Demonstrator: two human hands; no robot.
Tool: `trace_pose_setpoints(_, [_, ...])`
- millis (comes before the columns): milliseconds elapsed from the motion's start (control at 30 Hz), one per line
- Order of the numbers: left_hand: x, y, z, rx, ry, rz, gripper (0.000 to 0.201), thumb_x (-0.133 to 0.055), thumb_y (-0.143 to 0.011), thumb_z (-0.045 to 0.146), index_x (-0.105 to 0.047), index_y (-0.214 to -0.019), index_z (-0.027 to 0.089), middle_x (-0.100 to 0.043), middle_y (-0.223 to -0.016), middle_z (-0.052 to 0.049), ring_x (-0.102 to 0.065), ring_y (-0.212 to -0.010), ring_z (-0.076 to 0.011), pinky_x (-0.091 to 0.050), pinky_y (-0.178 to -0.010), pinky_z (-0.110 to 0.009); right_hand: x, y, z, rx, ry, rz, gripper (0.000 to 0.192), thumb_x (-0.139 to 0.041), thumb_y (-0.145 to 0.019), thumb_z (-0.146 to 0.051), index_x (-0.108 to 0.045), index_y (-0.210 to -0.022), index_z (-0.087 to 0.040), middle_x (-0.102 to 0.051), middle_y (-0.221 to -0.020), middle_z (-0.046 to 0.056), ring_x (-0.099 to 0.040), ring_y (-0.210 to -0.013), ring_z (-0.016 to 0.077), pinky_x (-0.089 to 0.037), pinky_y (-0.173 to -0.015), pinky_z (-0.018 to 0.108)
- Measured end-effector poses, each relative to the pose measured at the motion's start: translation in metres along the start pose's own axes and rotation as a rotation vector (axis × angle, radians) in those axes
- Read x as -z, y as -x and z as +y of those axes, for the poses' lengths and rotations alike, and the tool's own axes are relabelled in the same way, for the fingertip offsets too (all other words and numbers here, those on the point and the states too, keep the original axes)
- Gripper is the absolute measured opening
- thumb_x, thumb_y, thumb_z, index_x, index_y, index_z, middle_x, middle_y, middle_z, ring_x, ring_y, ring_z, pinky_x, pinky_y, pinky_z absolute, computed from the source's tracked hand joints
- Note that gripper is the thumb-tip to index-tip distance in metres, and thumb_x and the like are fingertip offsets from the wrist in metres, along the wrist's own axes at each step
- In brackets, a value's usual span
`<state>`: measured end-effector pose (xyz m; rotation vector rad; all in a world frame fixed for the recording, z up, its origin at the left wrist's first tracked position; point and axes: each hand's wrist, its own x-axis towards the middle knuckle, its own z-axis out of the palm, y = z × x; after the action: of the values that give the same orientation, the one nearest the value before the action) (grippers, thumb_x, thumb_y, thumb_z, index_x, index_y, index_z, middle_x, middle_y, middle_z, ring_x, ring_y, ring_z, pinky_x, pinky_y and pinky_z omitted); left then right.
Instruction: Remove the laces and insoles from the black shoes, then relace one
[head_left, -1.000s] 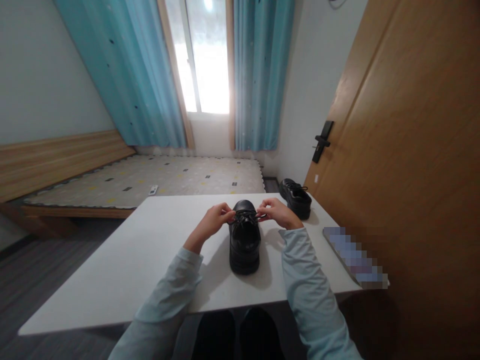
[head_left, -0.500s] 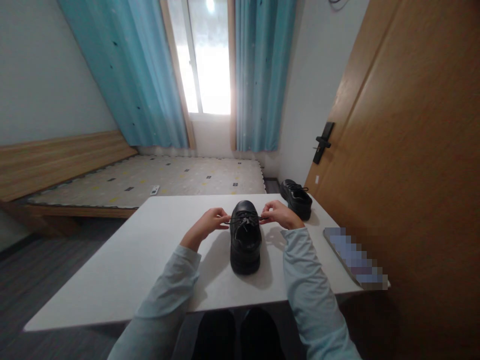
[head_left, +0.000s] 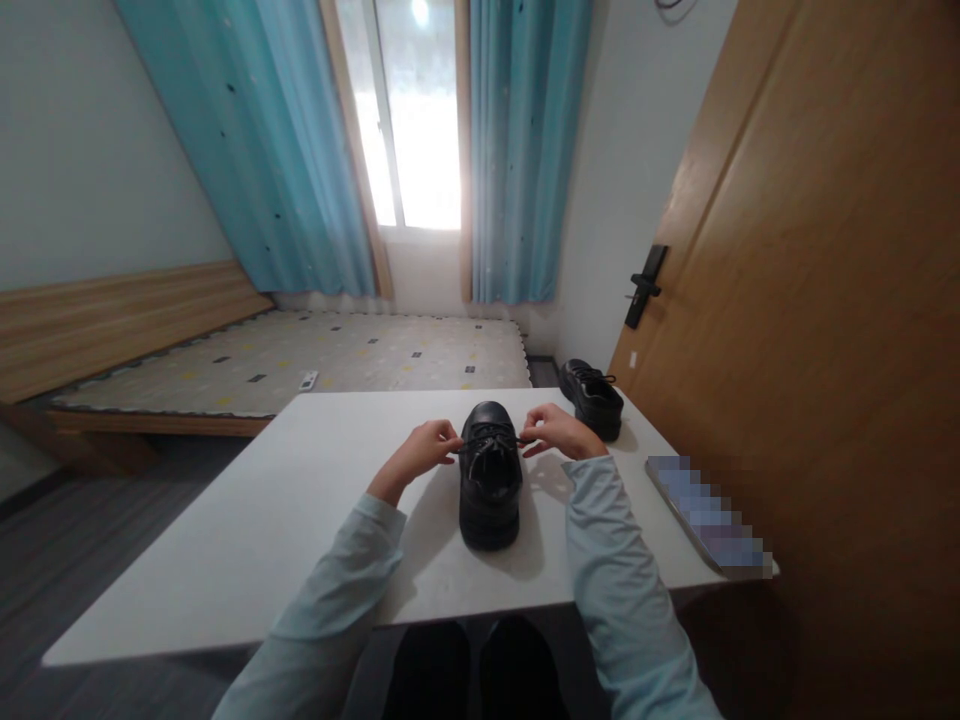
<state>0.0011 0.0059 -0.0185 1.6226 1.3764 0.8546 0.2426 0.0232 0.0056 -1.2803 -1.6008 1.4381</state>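
Pinching laces (head_left: 489, 438), fingertips (head_left: 454, 441) flanking shoe (head_left: 490, 487)

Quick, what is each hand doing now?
Left hand: closed, pinching a lace of the black shoe.
Right hand: closed, pinching the lace on the other side.

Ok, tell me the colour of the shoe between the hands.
Black all over, laces included: the shoe on the white table, clearest in the head view.

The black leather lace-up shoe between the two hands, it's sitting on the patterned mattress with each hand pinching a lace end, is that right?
Not quite. The black leather lace-up shoe sits on the white table, not the patterned mattress behind it, as the head view shows. The left hand and right hand do each pinch a lace end.
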Motion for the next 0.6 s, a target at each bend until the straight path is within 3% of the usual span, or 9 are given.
trace_pose_setpoints(267, [0.003, 0.004, 0.011, -0.200, -0.320, 0.067, 0.025, -0.059, -0.077, 0.041, -0.063, -0.073, 0.017, -0.068, -0.074, -0.005, -0.064, -0.069, -0.0182, -0.050, -0.066, -0.031, 0.002, 0.001, -0.003, 0.009, 0.097, 0.005, 0.019, -0.067, -0.074, -0.016, -0.051, -0.064, -0.014, -0.056, -0.061, 0.000, -0.061, -0.058, 0.0124, -0.055, -0.046, 0.024])
trace_pose_setpoints(500, [0.009, 0.015, 0.026, -0.433, -0.313, 0.082, 0.025, -0.056, -0.081, 0.039, -0.063, -0.094, 0.019, -0.062, -0.098, -0.007, -0.060, -0.088, -0.0182, -0.051, -0.074, -0.032, 0.001, -0.006, -0.006, 0.302, 0.260, 0.064, 0.005, -0.062, -0.074, -0.016, -0.058, -0.073, -0.014, -0.059, -0.069, 0.001, -0.059, -0.063, 0.0116, -0.051, -0.055, 0.023])
trace_pose_setpoints(600, [0.011, 0.022, 0.033, -0.561, -0.369, -0.014, 0.025, -0.062, -0.077, 0.032, -0.062, -0.100, 0.020, -0.058, -0.100, -0.006, -0.056, -0.092, -0.0185, -0.050, -0.080, -0.033, 0.002, 0.002, -0.012, 0.439, 0.327, 0.076, 0.008, -0.062, -0.071, -0.014, -0.061, -0.079, -0.014, -0.061, -0.082, 0.003, -0.060, -0.078, 0.0146, -0.051, -0.070, 0.030])
